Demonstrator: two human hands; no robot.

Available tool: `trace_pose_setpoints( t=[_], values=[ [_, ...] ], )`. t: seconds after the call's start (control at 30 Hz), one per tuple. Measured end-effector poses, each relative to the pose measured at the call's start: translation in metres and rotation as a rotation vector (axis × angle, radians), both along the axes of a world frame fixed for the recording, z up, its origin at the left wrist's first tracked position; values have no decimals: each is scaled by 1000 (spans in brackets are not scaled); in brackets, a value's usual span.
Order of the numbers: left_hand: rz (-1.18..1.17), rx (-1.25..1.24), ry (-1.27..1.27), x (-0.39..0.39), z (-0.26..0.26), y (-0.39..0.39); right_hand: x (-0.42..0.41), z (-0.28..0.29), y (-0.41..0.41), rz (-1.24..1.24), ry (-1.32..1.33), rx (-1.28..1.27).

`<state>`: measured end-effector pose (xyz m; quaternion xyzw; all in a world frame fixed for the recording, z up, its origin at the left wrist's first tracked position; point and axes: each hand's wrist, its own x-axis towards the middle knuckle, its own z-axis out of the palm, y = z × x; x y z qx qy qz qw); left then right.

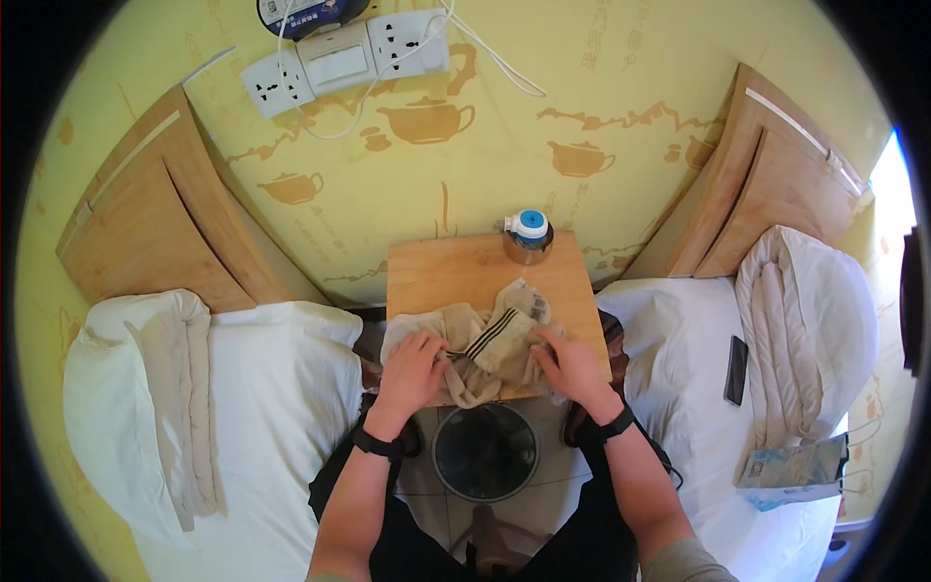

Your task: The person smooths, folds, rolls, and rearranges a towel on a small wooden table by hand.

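Several crumpled socks [502,342], beige and whitish, lie in a pile along the near part of a small wooden table [436,269]. One bears three black stripes. My left hand [416,367] rests on the left side of the pile, its thumb and fingers around a bit of the fabric by the stripes; how firmly it holds is not plain. At the right side of the pile, my right hand [571,364] touches the cloth with bent fingers; its fingertips are partly lost in the folds. Part of the fabric hangs over the table's near edge.
Below the near edge stands a dark round bin [486,452] between my legs. A metal container with a blue and white lid [529,236] is at the table's back right. White beds flank the table; the right one holds a phone [736,371] and a bag [794,469].
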<state>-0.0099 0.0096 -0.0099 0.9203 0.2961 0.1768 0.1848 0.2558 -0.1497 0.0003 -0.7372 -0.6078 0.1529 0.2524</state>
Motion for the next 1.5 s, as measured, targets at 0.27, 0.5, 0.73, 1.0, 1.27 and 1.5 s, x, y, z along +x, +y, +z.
trace_pose_setpoints(
  t=[0.27,0.5,0.73,1.0,1.27,1.5],
  values=[
    [152,-195,-914,-9,16,9,9,-4,-9,-355,452,1029],
    [168,144,-551,-6,27,4,25,12,-16,-433,269,614],
    [-58,62,28,-2,11,-10,3,4,-7,-85,-161,-48],
    [9,-47,-104,2,10,0,13,-2,-6,-92,24,171],
    [157,-204,-768,7,29,-2,10,10,-14,-349,308,762],
    [183,-372,-232,-6,42,-12,8,17,-11,-212,7,269]
  ],
)
